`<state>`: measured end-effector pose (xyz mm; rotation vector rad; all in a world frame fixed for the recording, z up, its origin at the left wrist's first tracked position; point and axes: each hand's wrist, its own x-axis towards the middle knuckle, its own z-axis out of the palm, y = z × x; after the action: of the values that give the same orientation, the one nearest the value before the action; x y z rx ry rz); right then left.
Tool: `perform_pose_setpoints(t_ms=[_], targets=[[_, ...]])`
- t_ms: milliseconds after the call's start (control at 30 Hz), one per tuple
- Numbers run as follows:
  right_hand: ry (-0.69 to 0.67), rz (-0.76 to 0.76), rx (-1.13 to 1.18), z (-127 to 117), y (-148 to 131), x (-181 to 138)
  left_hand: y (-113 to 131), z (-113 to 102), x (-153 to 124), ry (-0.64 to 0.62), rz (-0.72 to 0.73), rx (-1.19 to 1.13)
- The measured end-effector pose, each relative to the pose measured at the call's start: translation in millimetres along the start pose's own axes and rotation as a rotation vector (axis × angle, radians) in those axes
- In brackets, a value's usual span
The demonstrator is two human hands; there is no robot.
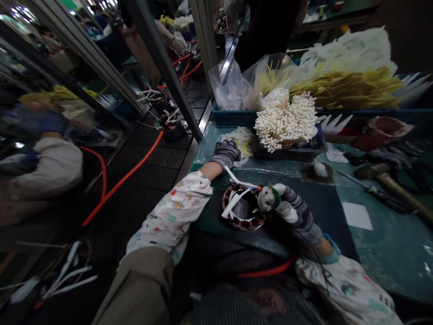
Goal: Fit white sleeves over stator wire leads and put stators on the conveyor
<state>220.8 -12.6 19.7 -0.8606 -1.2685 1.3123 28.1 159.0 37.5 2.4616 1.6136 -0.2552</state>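
Observation:
A round motor stator (242,209) with copper windings and white sleeved leads lies on the dark mat (321,203) in front of me. My gloved right hand (287,208) is closed on the stator's right rim, pinching the white leads there. My gloved left hand (225,153) reaches forward past the stator, fingers curled down onto a pile of pale yellow and white strips (244,140) on the green bench. What the left fingers hold, if anything, is hidden.
A bundle of white sticks (287,121) stands behind the stator. Blue bins hold yellow strips (348,88) and plastic bags (237,85). A hammer (389,178) and a screwdriver (372,192) lie at right. A conveyor (158,153) with other stators and orange cable (125,178) runs at left.

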Motion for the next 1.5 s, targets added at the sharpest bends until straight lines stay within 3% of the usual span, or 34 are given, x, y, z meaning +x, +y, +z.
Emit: perform_pose_setpoints(t_ms=[167, 300, 367, 400, 433, 500, 567, 633, 733, 900, 1067, 1233, 1367, 1500], targets=[[0.002, -0.032, -0.009, 1.6, 2.1, -4.9, 0.1, 7.2, -2.0, 0.064, -0.014, -0.101], [0.090, -0.041, -0.051, 7.5, 2.1, -9.2, -7.6, -6.9, -25.5, 0.200, -0.038, -0.284], [0.163, -0.057, 0.015, 10.3, 0.8, -5.5, -4.6, -14.6, -58.0, 0.381, -0.058, -0.418], [0.191, -0.050, 0.058, 11.3, -0.7, -1.8, 0.8, -16.5, -79.1, 0.593, -0.055, -0.573], [0.213, -0.032, 0.096, 11.9, -2.9, 2.8, 9.2, -16.3, -102.1, 0.672, -0.032, -0.612], [0.271, 0.016, 0.165, 12.5, -8.8, 13.3, 32.4, -8.9, -148.0, 0.736, 0.026, -0.611], [0.339, 0.042, 0.219, 12.3, -15.0, 22.5, 58.0, 5.7, -184.0, 0.821, 0.178, -0.370], [0.376, 0.044, 0.259, 11.7, -19.0, 28.2, 77.9, 22.1, -203.5, 0.784, 0.186, -0.195], [0.369, 0.011, 0.332, 10.3, -18.3, 29.8, 89.9, 38.5, -206.8, 0.668, 0.161, -0.140], [0.335, -0.039, 0.352, 6.3, -11.1, 26.8, 87.6, 44.9, -201.0, 0.593, 0.103, -0.134], [0.303, -0.018, 0.191, 5.8, -12.4, 13.3, 93.5, 61.5, -213.2, 0.659, 0.132, -0.217], [0.316, -0.147, -0.100, 9.0, -8.3, -20.4, 90.6, 77.9, -216.9, 0.785, 0.115, -0.062], [0.286, -0.237, -0.234, 6.6, -2.9, -34.1, 74.0, 72.1, -215.2, 0.778, 0.231, -0.036], [0.245, -0.426, -0.496, 2.7, -7.2, -24.9, 66.6, 63.2, -215.3, 0.836, 0.292, 0.034]])
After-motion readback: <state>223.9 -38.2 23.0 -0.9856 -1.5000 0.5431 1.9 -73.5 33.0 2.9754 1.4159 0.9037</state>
